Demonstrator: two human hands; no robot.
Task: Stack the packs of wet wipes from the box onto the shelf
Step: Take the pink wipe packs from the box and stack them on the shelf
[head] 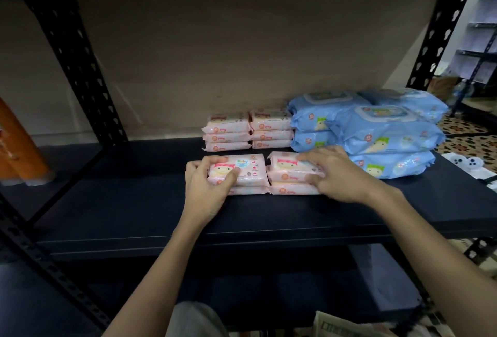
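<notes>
At centre frame our left hand [212, 183] grips the top pink pack [242, 174] on the shelf [134, 202]; our right hand [333, 172] lies spread over the neighbouring stack [290, 178]. We judge a sideways nudge could slide these slick packs askew.

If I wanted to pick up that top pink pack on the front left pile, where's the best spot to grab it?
Take the top pink pack by its two short ends, coming down from above and in front. It lies flat on another pack, so the underside is closed off, and the front right pile crowds its right end. The left hand already has its grip on the freer left end.
</notes>
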